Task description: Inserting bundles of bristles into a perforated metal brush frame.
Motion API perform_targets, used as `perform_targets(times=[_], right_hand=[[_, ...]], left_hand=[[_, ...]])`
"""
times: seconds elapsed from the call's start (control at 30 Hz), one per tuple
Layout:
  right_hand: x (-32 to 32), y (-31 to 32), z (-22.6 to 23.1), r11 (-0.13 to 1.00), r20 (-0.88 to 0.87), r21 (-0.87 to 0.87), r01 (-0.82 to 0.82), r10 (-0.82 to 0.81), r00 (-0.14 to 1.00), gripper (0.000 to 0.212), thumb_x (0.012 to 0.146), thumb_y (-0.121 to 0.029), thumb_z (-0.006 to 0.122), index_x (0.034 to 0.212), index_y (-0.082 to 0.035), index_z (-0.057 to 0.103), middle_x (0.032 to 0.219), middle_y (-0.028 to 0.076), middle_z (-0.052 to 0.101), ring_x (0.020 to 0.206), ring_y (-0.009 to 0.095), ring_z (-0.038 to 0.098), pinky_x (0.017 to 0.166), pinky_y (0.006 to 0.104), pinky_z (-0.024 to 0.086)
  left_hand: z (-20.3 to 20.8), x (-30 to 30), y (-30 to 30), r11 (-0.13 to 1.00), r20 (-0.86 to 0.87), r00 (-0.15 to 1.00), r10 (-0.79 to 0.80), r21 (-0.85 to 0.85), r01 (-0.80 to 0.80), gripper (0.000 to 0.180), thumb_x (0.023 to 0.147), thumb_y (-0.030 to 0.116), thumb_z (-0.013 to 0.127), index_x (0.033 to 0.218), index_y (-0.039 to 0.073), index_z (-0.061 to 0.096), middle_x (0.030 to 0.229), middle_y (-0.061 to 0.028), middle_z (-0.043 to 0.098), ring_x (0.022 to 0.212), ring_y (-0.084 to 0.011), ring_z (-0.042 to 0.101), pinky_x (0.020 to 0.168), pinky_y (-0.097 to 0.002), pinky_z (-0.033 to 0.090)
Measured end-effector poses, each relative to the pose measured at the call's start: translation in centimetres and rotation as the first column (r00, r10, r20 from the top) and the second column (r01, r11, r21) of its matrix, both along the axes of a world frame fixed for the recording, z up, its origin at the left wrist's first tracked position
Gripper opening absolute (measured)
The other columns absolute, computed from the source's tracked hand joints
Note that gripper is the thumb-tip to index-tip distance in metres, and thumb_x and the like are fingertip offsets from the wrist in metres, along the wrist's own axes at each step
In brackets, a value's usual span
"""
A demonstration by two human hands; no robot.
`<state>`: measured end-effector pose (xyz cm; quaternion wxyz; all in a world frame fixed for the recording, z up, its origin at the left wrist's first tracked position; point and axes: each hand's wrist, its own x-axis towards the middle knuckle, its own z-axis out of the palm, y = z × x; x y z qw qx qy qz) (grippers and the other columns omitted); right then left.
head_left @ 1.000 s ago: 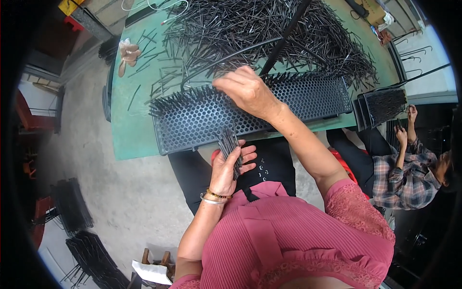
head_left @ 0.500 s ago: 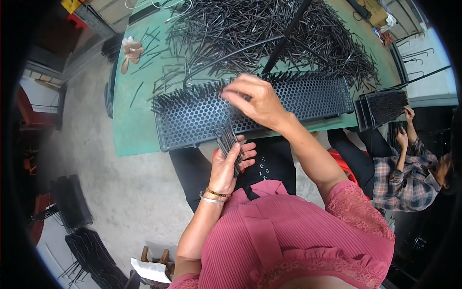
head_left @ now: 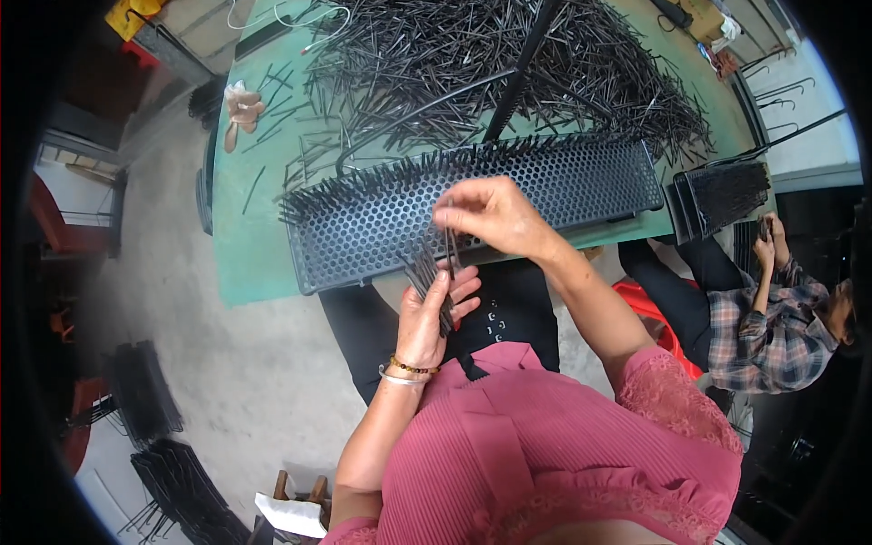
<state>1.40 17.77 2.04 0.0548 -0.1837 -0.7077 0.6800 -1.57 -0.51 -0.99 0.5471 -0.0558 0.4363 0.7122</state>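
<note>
A bundle of thin dark sticks (head_left: 423,276) lies across my left hand (head_left: 425,318), held under the thumb with the other fingers partly spread. Just above it, my right hand (head_left: 498,218) pinches one dark stick (head_left: 450,238) between thumb and fingertips, its lower end close to the bundle. Beyond both hands a long black perforated rack (head_left: 363,238) slants across the near edge of the green table. Sticks stand tilted in the holes along its far rows; the nearer rows of holes show bare.
A large heap of loose sticks (head_left: 427,73) covers the table's far part, with a black metal frame (head_left: 513,100) over it. Pale gloves (head_left: 243,113) lie at the left. On the right, a co-worker in a plaid shirt (head_left: 763,318) handles something beside another filled rack (head_left: 727,195).
My right hand has come back from over the rack toward the left hand and now pinches a stick there. My left hand keeps its place with the bundle.
</note>
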Motion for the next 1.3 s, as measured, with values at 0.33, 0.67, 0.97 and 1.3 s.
perform_targets(times=[0.33, 0.67, 0.97, 1.3], right_hand=[[-4.1, 2.0, -0.3, 0.818, -0.475, 0.373, 0.438, -0.238, 0.847, 0.014, 0.083, -0.008, 0.067, 0.095, -0.001, 0.067, 0.083, 0.004, 0.067, 0.069, 0.007, 0.060, 0.060, 0.0207, 0.047], [-3.6, 0.9, -0.7, 0.724, -0.539, 0.518, 0.455, -0.137, 0.831, 0.014, 0.079, -0.007, 0.068, 0.091, 0.000, 0.066, 0.085, 0.008, 0.067, 0.071, 0.013, 0.063, 0.059, 0.0238, 0.048], [-3.8, 0.9, -0.7, 0.592, -0.580, 0.670, 0.448, 0.040, 0.814, 0.013, 0.077, -0.006, 0.069, 0.088, 0.000, 0.064, 0.082, 0.009, 0.066, 0.071, 0.020, 0.065, 0.060, 0.0281, 0.051], [-3.9, 0.4, -1.4, 0.618, -0.565, 0.632, 0.467, -0.045, 0.824, 0.018, 0.075, -0.005, 0.070, 0.092, -0.001, 0.064, 0.085, 0.009, 0.067, 0.074, 0.023, 0.065, 0.064, 0.0303, 0.051]], left_hand=[[0.0, 0.1, 0.4, 0.999, 0.018, 1.000, 0.010, -0.049, -0.009, 0.034, 0.095, 0.019, 0.048, 0.120, -0.004, 0.044, 0.110, -0.0225, 0.059, 0.097, -0.0257, 0.062, 0.079, -0.0359, 0.054], [-0.1, -0.2, 0.0, 0.999, 0.027, 0.999, 0.020, -0.043, -0.019, 0.030, 0.095, 0.017, 0.049, 0.117, -0.003, 0.046, 0.107, -0.0216, 0.060, 0.093, -0.0239, 0.062, 0.078, -0.0345, 0.054], [-0.3, 0.0, 0.0, 0.999, 0.030, 0.999, 0.012, -0.041, -0.011, 0.029, 0.095, 0.017, 0.049, 0.115, -0.003, 0.047, 0.105, -0.0209, 0.061, 0.089, -0.0228, 0.063, 0.076, -0.0332, 0.055], [0.0, 0.0, 0.0, 0.999, 0.000, 1.000, 0.004, -0.037, -0.004, 0.030, 0.095, 0.016, 0.048, 0.117, -0.004, 0.045, 0.104, -0.0216, 0.061, 0.089, -0.0229, 0.064, 0.075, -0.0325, 0.055]])
